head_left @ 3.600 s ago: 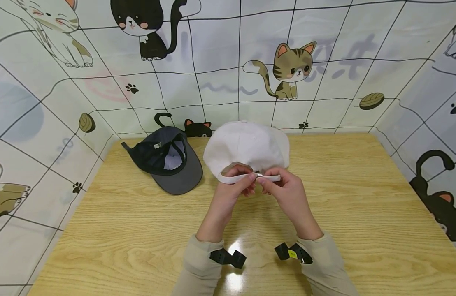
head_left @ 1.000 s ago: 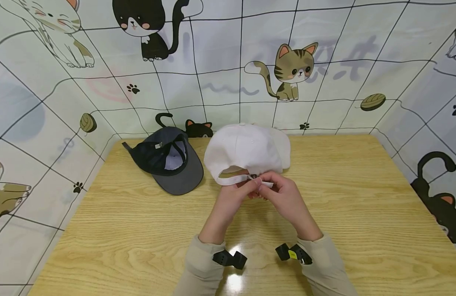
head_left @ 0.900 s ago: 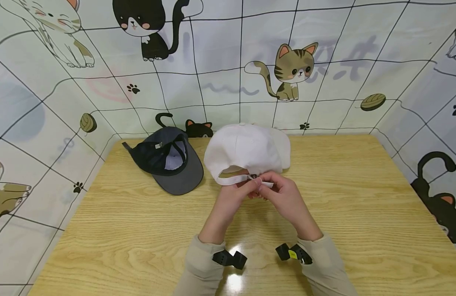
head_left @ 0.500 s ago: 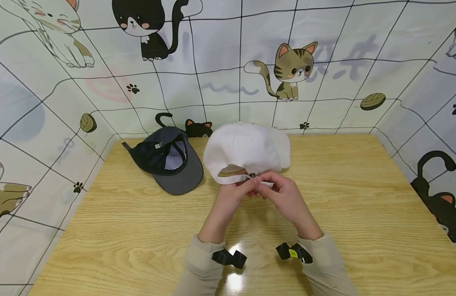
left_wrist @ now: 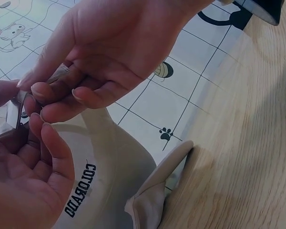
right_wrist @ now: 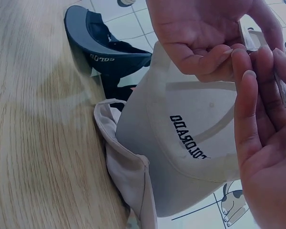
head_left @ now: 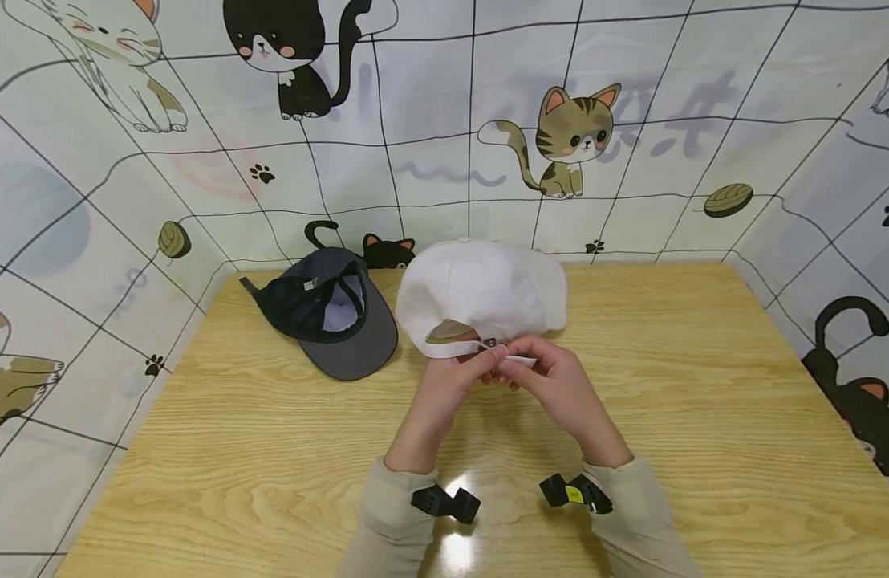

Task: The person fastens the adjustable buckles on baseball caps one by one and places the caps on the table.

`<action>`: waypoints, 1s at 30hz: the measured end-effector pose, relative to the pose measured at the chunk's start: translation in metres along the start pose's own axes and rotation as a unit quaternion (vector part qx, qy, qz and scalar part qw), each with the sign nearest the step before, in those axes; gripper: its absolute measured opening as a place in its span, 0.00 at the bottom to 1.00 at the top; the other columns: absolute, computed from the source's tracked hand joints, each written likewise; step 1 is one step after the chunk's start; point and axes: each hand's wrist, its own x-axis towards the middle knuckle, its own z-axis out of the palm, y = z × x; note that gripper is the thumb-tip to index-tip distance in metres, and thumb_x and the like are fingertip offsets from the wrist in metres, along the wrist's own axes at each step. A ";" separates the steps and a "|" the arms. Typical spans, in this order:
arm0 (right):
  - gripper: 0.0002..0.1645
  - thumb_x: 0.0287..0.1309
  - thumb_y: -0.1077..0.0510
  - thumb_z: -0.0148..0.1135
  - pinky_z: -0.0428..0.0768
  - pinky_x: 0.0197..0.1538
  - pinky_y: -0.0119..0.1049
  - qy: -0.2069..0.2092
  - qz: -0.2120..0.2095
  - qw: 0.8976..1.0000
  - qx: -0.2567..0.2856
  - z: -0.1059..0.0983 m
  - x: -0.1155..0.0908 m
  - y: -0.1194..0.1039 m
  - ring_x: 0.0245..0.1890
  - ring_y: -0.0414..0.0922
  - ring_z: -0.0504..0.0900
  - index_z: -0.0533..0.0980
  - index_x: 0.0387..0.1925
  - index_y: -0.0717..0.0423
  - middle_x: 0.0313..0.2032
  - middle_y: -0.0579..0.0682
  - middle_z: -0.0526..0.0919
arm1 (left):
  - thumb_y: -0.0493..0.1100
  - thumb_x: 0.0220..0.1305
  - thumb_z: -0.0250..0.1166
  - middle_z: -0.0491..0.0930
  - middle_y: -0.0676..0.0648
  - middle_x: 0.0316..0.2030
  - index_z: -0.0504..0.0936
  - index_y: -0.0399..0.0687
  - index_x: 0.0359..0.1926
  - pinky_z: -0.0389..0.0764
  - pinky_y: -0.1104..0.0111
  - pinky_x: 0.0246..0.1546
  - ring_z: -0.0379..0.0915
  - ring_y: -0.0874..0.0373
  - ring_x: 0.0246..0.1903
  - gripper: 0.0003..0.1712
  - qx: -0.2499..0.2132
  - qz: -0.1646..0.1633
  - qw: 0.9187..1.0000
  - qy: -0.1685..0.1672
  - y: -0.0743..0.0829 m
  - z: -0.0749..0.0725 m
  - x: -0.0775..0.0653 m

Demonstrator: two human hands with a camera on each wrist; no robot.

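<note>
A white baseball cap (head_left: 481, 277) stands at the far side of the table, its back opening and strap toward me. Dark "COLORADO" lettering (right_wrist: 187, 137) shows on it in the right wrist view. My left hand (head_left: 450, 384) pinches the white back strap (head_left: 444, 351) beside the small metal buckle (head_left: 490, 343). The thumb and index finger of my right hand (head_left: 560, 384) pinch the strap's free end (head_left: 525, 361), which sticks out a little to the right. Both hands' fingertips meet, and they partly hide the buckle. In the left wrist view the strap (left_wrist: 13, 114) bends between the fingers.
A dark navy cap with a grey brim (head_left: 351, 353) lies on its side just left of the white cap, inside showing. Behind the wooden table (head_left: 704, 401) hangs a cat-patterned wall cloth (head_left: 430, 177).
Since the oldest frame, my right hand has shifted slightly left and down, less strap end shows, and the cap's back opening has come into view. Over the last second the cap has tipped slightly.
</note>
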 end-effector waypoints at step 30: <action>0.09 0.55 0.62 0.59 0.78 0.31 0.42 0.035 0.023 0.999 -0.018 0.002 -0.001 -0.011 0.24 0.48 0.78 0.77 0.38 0.60 0.32 0.52 0.79 | 0.46 0.58 0.61 0.73 0.47 0.24 0.75 0.42 0.34 0.70 0.68 0.25 0.67 0.54 0.23 0.11 0.004 0.003 1.000 -0.020 -0.003 0.000 0.002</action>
